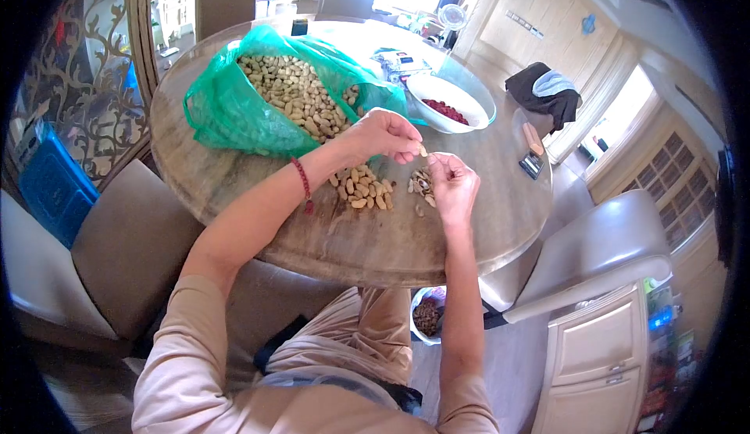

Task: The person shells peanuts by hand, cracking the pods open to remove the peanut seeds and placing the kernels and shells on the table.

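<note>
Between my two hands, just above the table, is a small pale peanut (pixel 423 151). The fingertips of my left hand (pixel 388 135) pinch it from one side. My right hand (pixel 455 187) is closed at its lower end, thumb and forefinger pressed together. A loose pile of unshelled peanuts (pixel 362 187) lies below my left wrist. Broken shells (pixel 423 185) are heaped beside my right hand. Behind my left hand, a green plastic bag (pixel 215 114) lies open, full of peanuts (pixel 289 90). A white bowl (pixel 426 90) to its right holds dark red kernels (pixel 445 110).
The round table (pixel 375 250) carries a phone-like dark object (pixel 531 166) near its right edge. On the floor below, a bin (pixel 427 317) contains brown shells. Chairs (pixel 594 246) stand around the table, and a dark garment (pixel 543 94) hangs at the far right.
</note>
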The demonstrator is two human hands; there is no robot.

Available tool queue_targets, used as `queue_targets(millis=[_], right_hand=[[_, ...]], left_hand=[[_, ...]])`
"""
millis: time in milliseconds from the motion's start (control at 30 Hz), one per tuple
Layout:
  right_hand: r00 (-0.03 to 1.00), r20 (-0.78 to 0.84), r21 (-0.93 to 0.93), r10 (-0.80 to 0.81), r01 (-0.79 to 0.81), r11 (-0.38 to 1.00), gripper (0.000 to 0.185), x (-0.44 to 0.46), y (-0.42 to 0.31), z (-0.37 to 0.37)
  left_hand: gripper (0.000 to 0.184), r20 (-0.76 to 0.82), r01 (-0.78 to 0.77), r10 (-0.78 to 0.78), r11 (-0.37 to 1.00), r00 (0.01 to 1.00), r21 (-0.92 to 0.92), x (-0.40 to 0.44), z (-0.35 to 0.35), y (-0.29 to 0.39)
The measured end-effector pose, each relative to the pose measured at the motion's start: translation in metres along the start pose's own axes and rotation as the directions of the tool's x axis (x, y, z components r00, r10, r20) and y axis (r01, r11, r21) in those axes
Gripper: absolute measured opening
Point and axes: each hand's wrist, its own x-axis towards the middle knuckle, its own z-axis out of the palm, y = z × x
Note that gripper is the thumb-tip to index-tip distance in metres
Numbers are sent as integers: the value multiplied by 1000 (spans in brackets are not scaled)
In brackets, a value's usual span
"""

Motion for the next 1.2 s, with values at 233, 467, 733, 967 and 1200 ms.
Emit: queue_targets(millis=[233,467,733,967,1200], right_hand=[[999,50,284,-17,2,959,12,1,11,4],[997,75,471,18,-52,880,12,3,7,3],[985,115,518,129,-171,838,10,3,10,1],[995,85,497,56,-91,863,5,2,6,2],[991,121,427,56,-103,898,12,0,10,5]], left_hand=[[15,19,-98,100,993,995,-64,0,9,-8],[13,-34,-242,246,965,969,102,1,15,-12],[10,-79,-327,417,804,906,496,-5,29,-12],[15,-11,-321,365,834,931,449,-2,26,-17],[18,106,-302,284,924,953,234,-1,25,-11]])
